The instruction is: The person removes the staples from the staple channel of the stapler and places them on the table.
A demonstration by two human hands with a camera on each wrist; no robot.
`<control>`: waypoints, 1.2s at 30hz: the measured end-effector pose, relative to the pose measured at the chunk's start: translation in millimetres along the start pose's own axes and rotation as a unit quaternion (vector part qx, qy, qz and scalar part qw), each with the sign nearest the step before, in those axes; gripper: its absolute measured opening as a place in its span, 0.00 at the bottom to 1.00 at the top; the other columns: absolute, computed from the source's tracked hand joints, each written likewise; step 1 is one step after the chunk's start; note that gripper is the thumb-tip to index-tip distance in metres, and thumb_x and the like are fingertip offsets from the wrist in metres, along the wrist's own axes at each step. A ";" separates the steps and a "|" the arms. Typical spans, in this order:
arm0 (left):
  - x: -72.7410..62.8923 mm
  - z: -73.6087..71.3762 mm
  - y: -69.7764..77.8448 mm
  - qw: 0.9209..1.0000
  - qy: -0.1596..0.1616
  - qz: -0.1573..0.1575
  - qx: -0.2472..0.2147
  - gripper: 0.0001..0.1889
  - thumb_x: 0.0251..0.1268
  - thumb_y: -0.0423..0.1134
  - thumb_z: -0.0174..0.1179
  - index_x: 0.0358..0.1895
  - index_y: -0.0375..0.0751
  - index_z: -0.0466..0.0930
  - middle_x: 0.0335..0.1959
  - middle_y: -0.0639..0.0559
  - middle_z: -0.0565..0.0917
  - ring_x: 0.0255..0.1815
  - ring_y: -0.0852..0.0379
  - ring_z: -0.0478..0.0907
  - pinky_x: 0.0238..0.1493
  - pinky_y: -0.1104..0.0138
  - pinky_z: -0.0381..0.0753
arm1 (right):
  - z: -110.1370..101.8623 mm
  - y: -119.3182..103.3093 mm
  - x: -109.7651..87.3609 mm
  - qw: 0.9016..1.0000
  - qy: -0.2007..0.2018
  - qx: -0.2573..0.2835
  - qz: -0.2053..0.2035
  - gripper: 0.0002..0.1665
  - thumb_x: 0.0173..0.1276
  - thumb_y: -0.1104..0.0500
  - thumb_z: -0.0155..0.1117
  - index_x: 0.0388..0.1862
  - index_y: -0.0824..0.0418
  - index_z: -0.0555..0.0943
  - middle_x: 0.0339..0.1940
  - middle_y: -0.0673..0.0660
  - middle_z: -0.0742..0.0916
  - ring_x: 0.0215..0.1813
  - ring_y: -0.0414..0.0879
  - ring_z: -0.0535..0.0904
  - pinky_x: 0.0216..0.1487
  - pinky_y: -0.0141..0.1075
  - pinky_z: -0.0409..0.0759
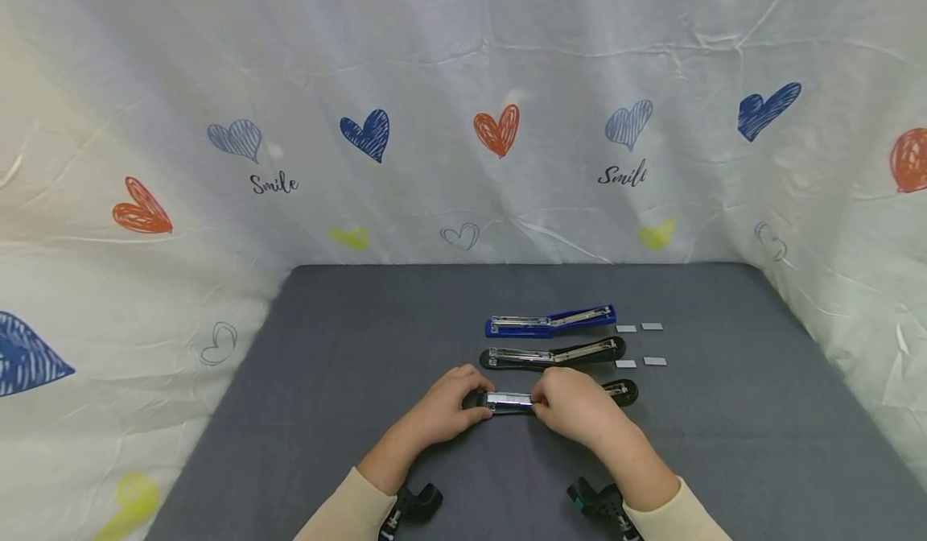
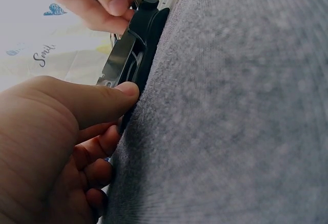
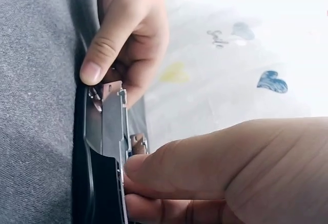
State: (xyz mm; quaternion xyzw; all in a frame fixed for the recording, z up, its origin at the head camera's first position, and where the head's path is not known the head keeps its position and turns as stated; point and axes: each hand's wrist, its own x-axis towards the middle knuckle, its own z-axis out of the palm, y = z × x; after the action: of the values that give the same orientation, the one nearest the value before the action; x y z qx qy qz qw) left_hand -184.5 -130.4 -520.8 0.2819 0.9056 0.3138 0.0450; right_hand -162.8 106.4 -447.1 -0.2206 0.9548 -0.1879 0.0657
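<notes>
A black stapler (image 1: 509, 410), opened out, lies crosswise before me with its metal magazine (image 1: 509, 399) facing up. My left hand (image 1: 451, 404) grips its left end, the thumb on the near side and the fingers on the far side. My right hand (image 1: 575, 404) pinches at the middle of the stapler, thumb and fingertips right at the magazine's edge in the right wrist view. I cannot tell whether a staple strip is between those fingers. Part of the stapler's opened top arm (image 1: 621, 392) shows beyond the right hand; the hinge is hidden behind that hand.
Behind it lie another opened black stapler (image 1: 517, 358) and an opened blue stapler (image 1: 517, 328). Several small whitish strips (image 1: 652, 327) lie to their right. Grey cloth (image 1: 362, 324) covers the table; a white curtain (image 1: 427, 58) printed with hearts hangs at the back and sides.
</notes>
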 end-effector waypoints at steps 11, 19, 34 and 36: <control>-1.2 -1.3 1.6 1.000 0.000 0.000 0.003 0.13 0.67 0.41 0.71 0.52 0.47 0.85 0.44 0.59 0.78 0.45 0.61 0.73 0.52 0.61 0.76 | 9.1 -3.8 0.6 0.999 0.044 -0.009 0.007 0.07 0.62 0.62 0.76 0.24 0.55 0.90 0.26 0.46 0.81 0.26 0.39 0.72 0.32 0.39 0.76; -0.7 -1.5 1.8 1.000 0.000 -0.001 0.003 0.13 0.66 0.41 0.72 0.53 0.47 0.86 0.43 0.59 0.78 0.45 0.61 0.73 0.51 0.61 0.76 | 11.7 -8.0 1.5 0.997 0.055 0.003 0.060 0.09 0.62 0.59 0.76 0.23 0.52 0.89 0.25 0.45 0.84 0.24 0.38 0.72 0.29 0.39 0.76; 0.4 -1.1 0.9 1.000 0.001 0.000 -0.003 0.14 0.66 0.40 0.72 0.52 0.47 0.86 0.44 0.59 0.78 0.46 0.61 0.74 0.52 0.61 0.76 | 15.8 -16.0 3.0 0.985 0.058 0.046 0.156 0.12 0.64 0.55 0.75 0.21 0.50 0.86 0.20 0.45 0.80 0.22 0.41 0.72 0.22 0.38 0.70; 0.5 -0.6 0.0 1.000 0.003 0.002 -0.005 0.14 0.65 0.40 0.72 0.52 0.47 0.86 0.44 0.59 0.78 0.45 0.61 0.74 0.51 0.61 0.76 | 15.3 -15.3 2.9 0.986 0.066 0.060 0.143 0.12 0.65 0.56 0.75 0.21 0.50 0.85 0.20 0.44 0.80 0.22 0.41 0.72 0.23 0.38 0.71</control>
State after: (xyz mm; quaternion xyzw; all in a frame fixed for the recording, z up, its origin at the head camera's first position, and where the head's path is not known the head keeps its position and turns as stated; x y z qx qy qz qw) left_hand -185.1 -130.5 -520.2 0.2830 0.9035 0.3189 0.0432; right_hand -156.1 87.3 -455.3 -0.0649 0.9658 -0.2474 0.0417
